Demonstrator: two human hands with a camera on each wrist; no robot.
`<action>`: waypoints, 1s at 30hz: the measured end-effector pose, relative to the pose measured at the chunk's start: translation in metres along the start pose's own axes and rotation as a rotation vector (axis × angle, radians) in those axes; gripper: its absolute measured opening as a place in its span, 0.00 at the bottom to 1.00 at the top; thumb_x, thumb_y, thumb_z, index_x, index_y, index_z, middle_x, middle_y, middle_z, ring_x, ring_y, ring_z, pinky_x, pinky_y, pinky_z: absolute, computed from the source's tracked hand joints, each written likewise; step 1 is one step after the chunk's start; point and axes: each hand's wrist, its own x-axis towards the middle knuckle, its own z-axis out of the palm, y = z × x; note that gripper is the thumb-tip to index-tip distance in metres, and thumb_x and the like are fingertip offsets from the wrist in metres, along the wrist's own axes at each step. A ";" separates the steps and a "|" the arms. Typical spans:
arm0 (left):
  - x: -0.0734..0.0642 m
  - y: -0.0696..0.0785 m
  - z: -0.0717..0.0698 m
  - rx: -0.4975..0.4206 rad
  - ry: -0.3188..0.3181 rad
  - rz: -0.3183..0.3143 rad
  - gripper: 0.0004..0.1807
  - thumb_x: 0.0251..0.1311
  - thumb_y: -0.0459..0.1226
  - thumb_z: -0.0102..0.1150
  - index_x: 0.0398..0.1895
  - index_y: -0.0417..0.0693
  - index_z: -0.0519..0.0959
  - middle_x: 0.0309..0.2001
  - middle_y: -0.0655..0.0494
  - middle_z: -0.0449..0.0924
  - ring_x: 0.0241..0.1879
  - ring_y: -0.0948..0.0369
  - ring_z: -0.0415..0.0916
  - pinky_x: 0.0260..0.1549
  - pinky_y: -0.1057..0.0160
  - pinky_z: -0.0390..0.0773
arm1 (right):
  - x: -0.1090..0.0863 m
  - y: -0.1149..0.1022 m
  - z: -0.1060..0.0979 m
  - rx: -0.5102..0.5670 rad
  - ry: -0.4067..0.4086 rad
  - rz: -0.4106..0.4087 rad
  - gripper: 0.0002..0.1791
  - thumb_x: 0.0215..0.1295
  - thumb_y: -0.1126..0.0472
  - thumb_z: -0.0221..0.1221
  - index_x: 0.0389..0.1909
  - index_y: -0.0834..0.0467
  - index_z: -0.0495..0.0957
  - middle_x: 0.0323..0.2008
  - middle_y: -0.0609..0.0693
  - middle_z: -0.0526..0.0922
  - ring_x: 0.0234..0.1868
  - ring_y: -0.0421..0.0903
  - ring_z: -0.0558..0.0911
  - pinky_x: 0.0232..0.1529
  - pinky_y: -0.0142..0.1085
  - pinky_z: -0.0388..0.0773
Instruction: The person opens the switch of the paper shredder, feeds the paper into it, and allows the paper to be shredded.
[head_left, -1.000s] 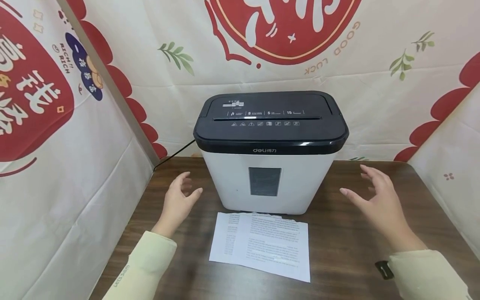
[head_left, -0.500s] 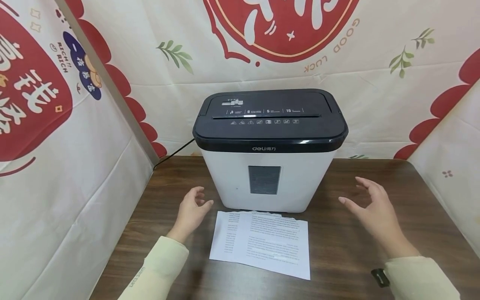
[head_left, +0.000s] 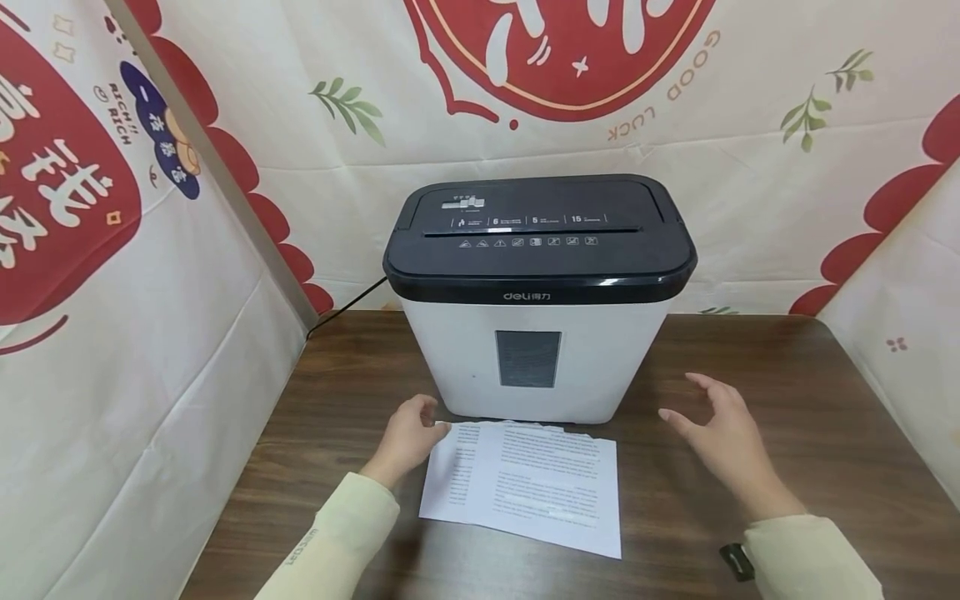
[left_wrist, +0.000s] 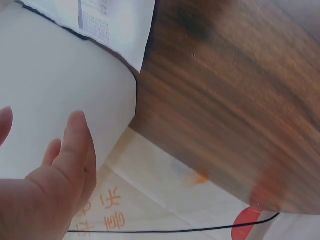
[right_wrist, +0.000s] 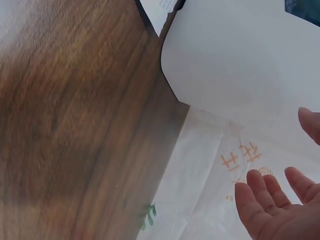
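A paper shredder with a white bin and black top stands at the back of the wooden table. In front of its base lie a few overlapping printed paper sheets, their far edge torn and uneven. My left hand is at the sheets' left edge, thumb and fingers apart and loosely bent, holding nothing; its thumb tip overlaps the paper corner in the head view. Off to the right of shredder and sheets, my right hand hovers with thumb and fingers spread and nothing between them.
A black power cord runs from the shredder's left side to the table's back left. Printed cloth hangs behind and on both sides. Brown table surface extends right of the sheets. A dark band sits by the right sleeve.
My left hand has moved right and toward me, reaching the sheets' left edge. My right hand has shifted slightly left and lower. Shredder and sheets have stayed put.
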 end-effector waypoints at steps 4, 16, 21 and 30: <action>0.001 0.000 0.007 0.018 -0.036 0.013 0.23 0.57 0.33 0.62 0.55 0.30 0.72 0.51 0.35 0.75 0.49 0.44 0.75 0.46 0.48 0.78 | -0.001 0.000 0.006 -0.010 -0.032 0.000 0.40 0.62 0.52 0.63 0.66 0.72 0.59 0.57 0.73 0.65 0.58 0.70 0.66 0.52 0.65 0.65; 0.011 0.001 0.026 0.066 -0.052 0.003 0.22 0.54 0.33 0.64 0.51 0.28 0.74 0.45 0.37 0.78 0.45 0.46 0.77 0.43 0.49 0.79 | -0.003 0.006 0.027 0.008 -0.146 0.092 0.38 0.63 0.53 0.62 0.65 0.72 0.60 0.58 0.74 0.66 0.56 0.69 0.71 0.50 0.61 0.71; 0.013 0.001 0.030 0.079 -0.055 -0.009 0.20 0.52 0.32 0.64 0.48 0.29 0.76 0.39 0.42 0.79 0.38 0.51 0.76 0.41 0.52 0.78 | -0.002 0.009 0.036 0.012 -0.173 0.120 0.37 0.63 0.53 0.61 0.65 0.71 0.61 0.57 0.72 0.69 0.56 0.67 0.72 0.50 0.60 0.72; 0.015 -0.004 0.037 0.080 -0.088 -0.042 0.19 0.49 0.30 0.66 0.45 0.29 0.77 0.30 0.50 0.74 0.31 0.56 0.70 0.34 0.58 0.74 | -0.005 0.008 0.046 0.044 -0.216 0.166 0.34 0.63 0.56 0.61 0.62 0.73 0.63 0.55 0.73 0.72 0.52 0.65 0.76 0.47 0.55 0.76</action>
